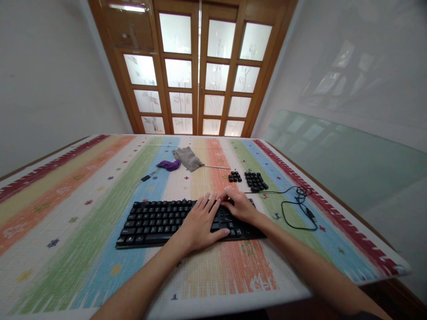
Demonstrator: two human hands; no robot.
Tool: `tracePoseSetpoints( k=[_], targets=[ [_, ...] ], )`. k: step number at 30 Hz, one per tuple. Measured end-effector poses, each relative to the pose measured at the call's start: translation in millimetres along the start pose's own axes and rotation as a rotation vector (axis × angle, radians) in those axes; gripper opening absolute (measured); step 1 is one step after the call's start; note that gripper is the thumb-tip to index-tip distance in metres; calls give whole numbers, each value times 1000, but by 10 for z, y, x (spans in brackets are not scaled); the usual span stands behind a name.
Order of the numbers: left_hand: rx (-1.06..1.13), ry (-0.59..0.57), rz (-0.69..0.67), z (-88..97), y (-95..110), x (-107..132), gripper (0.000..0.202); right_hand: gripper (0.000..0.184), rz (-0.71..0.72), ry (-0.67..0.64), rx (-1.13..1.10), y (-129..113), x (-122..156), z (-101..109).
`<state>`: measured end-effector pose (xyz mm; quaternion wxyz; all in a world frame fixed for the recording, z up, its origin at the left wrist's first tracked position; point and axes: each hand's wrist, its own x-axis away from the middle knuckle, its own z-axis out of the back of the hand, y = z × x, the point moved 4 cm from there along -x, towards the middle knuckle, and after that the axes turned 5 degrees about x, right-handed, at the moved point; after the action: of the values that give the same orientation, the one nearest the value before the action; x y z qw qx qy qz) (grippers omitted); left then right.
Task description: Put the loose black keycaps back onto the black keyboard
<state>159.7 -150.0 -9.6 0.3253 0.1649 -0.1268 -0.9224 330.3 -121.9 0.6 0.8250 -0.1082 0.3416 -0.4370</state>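
Observation:
A black keyboard point(156, 221) lies across the middle of the striped tablecloth point(83, 209). My left hand point(200, 226) rests flat on its right half, fingers stretched out over the keys. My right hand point(239, 205) is on the keyboard's right end, fingers curled down onto the keys near the top row; what the fingertips grip, if anything, is hidden. Two clusters of loose black keycaps lie just beyond: a small one point(235, 177) and a larger one point(255, 181).
The keyboard's black cable point(298, 209) coils on the table to the right. A grey cloth point(187, 158), a purple cloth point(168, 165), a thin rod point(216, 167) and a small black piece point(146, 178) lie farther back. Wooden glass-paned doors point(200, 71) stand behind the table.

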Motion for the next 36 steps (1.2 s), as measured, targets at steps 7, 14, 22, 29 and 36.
tracePoseSetpoints(
  k=[7, 14, 22, 29, 36],
  targets=[
    [-24, -74, 45, 38, 36, -18, 96, 12, 42, 25, 51, -16, 3, 13],
    [-34, -17, 2, 16, 16, -26, 97, 12, 10, -26, 44, 12, -39, 24],
    [-46, 8, -16, -11, 1, -21, 95, 5, -64, -52, -18, 59, -62, 33],
    [-42, -15, 2, 8, 12, -13, 93, 12, -14, -114, 7, 260, -157, 285],
    [-43, -9, 0, 15, 20, -10, 89, 18, -346, -29, 436, 919, -333, 662]
  ],
)
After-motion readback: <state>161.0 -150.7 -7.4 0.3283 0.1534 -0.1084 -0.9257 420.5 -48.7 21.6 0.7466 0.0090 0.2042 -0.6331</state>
